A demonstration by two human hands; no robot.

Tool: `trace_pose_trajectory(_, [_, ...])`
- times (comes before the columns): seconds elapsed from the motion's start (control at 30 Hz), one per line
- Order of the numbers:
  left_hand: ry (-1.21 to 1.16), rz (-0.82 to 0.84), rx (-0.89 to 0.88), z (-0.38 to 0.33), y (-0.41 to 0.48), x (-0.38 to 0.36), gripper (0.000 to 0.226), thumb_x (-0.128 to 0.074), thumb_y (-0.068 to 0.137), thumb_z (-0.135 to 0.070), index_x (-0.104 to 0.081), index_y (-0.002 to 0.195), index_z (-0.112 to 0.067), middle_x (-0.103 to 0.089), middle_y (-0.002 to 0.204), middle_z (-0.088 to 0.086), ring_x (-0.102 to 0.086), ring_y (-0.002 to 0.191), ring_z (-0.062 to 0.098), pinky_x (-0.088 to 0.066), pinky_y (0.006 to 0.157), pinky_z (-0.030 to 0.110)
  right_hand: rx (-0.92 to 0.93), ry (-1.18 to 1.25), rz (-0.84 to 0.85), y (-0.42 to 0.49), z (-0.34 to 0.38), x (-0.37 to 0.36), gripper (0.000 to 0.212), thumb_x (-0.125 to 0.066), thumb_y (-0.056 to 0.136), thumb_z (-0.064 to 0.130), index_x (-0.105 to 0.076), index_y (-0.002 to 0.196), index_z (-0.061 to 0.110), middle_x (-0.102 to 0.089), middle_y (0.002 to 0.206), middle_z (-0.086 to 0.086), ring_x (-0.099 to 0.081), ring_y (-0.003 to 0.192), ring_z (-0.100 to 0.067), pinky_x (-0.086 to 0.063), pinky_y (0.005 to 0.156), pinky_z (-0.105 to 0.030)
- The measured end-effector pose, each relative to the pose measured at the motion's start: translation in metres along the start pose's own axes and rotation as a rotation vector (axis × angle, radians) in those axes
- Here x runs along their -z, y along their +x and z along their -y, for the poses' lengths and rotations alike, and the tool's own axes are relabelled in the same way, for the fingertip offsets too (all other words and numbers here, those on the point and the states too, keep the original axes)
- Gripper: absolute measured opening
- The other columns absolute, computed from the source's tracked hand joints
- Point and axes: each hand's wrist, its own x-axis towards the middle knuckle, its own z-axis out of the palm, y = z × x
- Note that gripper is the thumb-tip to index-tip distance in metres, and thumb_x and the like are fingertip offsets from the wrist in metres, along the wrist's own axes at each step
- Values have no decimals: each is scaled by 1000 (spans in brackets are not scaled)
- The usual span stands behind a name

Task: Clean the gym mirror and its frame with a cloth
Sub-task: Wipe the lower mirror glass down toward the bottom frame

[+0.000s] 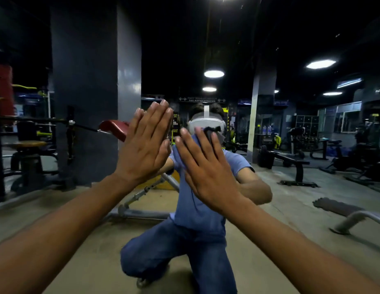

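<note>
- Head view, grip: right hand (208,166) lies flat, fingers straight and spread, palm pressing a dark cloth (210,132) against the mirror (301,49). Nothing is curled round the cloth; it is pinned by flat pressure only.
- Left hand (145,143) is also flat and holds nothing, fingers straight and close together, raised just beside the right. It appears to rest on the glass as a brace, though contact is hard to confirm from this angle.
- Cloth: only a crumpled dark edge shows past the right fingertips; the rest is hidden under the palm.
- Mirror fills nearly the whole view. In it: the person's reflection, crouched with one knee down; a grey pillar (85,92); an incline bench (142,187) behind; ceiling lights (214,73); weight machines in the far room.
- Frame: no edge I can identify with certainty here.
- Handling, my judgement: the cloth is soft, light and limp, and will bunch or slide out from a flat palm on slick glass. Spread fingers over its middle suit wiping; for the frame, a pinch at a folded edge would work better.
- Glass is rigid but fragile, so use even, moderate pressure and do not lean on it.
- Step in hand: wiping the mid-height pane; the frame likely remains.
</note>
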Motion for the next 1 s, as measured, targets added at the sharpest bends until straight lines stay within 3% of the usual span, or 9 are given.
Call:
trace_pose_trajectory(0.07, [16, 59, -82, 4, -12, 2, 70, -37, 109, -36, -20, 168, -3, -12, 176, 19, -12, 164, 34, -15, 130, 61, 50, -33, 21, -22, -12, 3, 63, -34, 112, 34, -16, 167, 10, -7, 175, -13, -4, 162, -36, -12, 128, -61])
trace_pose_trajectory(0.27, [24, 100, -185, 3, -64, 0, 72, -42, 109, -41, -21, 168, -5, -13, 176, 20, -13, 164, 37, -15, 130, 62, -363, 35, -134, 9, 17, 1, 60, -35, 113, 33, -22, 166, 10, -12, 174, -14, -7, 162, -37, -11, 127, -64])
trace_pose_trajectory(0.43, [16, 127, -289, 15, -88, -1, 77, -50, 107, -40, -18, 169, -6, -12, 176, 20, -13, 164, 38, -21, 128, 64, -92, 29, -23, -82, 83, -25, 64, -53, 103, 19, -33, 163, 9, -23, 172, -13, -19, 159, -38, -21, 124, -65])
trace_pose_trajectory(0.5, [22, 109, -314, 19, -92, -2, 78, -49, 107, -39, -16, 169, -6, -12, 176, 19, -13, 164, 37, -22, 128, 63, -80, -18, 5, -112, 76, -22, 64, -54, 102, 21, -36, 162, 10, -26, 171, -13, -23, 159, -35, -24, 123, -65])
trace_pose_trajectory(0.57, [1, 84, -313, 20, -94, -5, 76, -48, 108, -38, -17, 169, -6, -12, 176, 20, -12, 164, 37, -22, 128, 63, -322, -23, -68, -111, 54, -18, 63, -53, 104, 26, -35, 162, 9, -25, 171, -14, -23, 159, -34, -21, 125, -65])
trace_pose_trajectory(0.67, [-22, 65, -325, 20, -93, -6, 71, -43, 109, -36, -19, 169, -6, -12, 176, 20, -12, 164, 38, -19, 129, 62, -790, 40, -242, -79, 40, -17, 62, -32, 108, 30, -23, 166, 9, -18, 174, -14, -12, 162, -32, -13, 127, -62])
trace_pose_trajectory(0.73, [-59, 69, -338, 23, -94, -6, 70, -40, 109, -35, -21, 168, -5, -11, 176, 20, -12, 163, 38, -17, 130, 62, -854, 91, -276, -71, 67, -25, 63, -30, 108, 29, -20, 166, 7, -16, 174, -14, -9, 162, -31, -10, 129, -61])
trace_pose_trajectory(0.87, [-121, 105, -379, 32, -99, -6, 71, -39, 107, -34, -19, 169, -6, -10, 177, 19, -10, 164, 38, -19, 129, 63, -791, 113, -152, -121, 123, -39, 66, -32, 107, 30, -11, 168, 15, -15, 174, -13, -8, 162, -31, -12, 128, -61])
trace_pose_trajectory(1.0, [-103, 123, -435, 40, -103, -7, 71, -31, 108, -37, -13, 169, -6, -5, 177, 20, -5, 164, 38, -20, 128, 63, -1262, 103, -312, -112, 100, -36, 62, -28, 112, 36, -14, 168, 13, -10, 176, -9, -6, 163, -26, -13, 129, -58])
